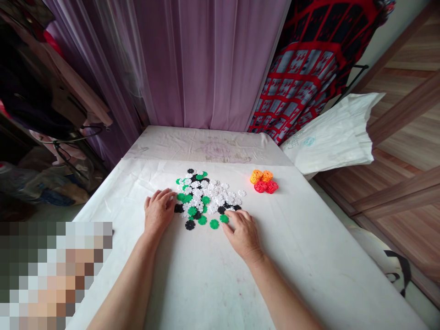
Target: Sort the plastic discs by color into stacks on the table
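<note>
A loose pile of white notched plastic discs (216, 192), mixed with green discs (214, 224) and black discs (190, 225), lies in the middle of the table. My left hand (160, 207) rests at the pile's left edge, fingers bent and apart, with nothing visible in it. At the lower right of the pile, my right hand (243, 231) has its thumb and index finger at the edge of a green disc (224, 218), which appears to be between their tips. Its other fingers lie beside some black discs.
Orange discs (261, 176) and red discs (266, 186) stand in short stacks right of the pile. A white cloth covers the table (206, 284). A white bag (330, 137) is by its right edge, purple curtains (213, 64) behind. Someone's pixelated form (51, 284) is at lower left.
</note>
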The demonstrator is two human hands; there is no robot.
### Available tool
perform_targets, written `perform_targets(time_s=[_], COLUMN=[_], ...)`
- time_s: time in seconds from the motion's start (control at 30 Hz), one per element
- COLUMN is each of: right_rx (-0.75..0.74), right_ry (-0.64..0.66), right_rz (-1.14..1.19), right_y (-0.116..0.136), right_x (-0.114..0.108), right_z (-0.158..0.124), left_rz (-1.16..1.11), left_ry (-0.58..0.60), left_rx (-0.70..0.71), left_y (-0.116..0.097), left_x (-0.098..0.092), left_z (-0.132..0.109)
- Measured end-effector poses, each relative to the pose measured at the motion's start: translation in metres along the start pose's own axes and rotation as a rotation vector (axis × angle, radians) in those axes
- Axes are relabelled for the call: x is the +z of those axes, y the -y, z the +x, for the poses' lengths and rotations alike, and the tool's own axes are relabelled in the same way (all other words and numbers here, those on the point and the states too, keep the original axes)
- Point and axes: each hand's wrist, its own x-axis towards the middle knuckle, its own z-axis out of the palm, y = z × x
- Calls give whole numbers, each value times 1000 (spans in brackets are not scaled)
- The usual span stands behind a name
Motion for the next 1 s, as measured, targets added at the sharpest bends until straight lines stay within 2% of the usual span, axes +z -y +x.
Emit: perform_targets(time_s=[0.27,0.4,0.57,1.0], right_rx=[103,66,65,20], right_ry=[-12,-62,2,72], right_rz=[95,195,211,155], right_y=[3,12,25,26], right_x=[3,3,3,5], right_z=[5,3,3,4], left_rz=[-2,16,20,13], left_ry=[4,2,1,0], left_rx=[-10,2,8,15], left_y=[-3,-3,-2,-2], left_x=[-2,-2,-1,-2], left_z=[0,0,0,0])
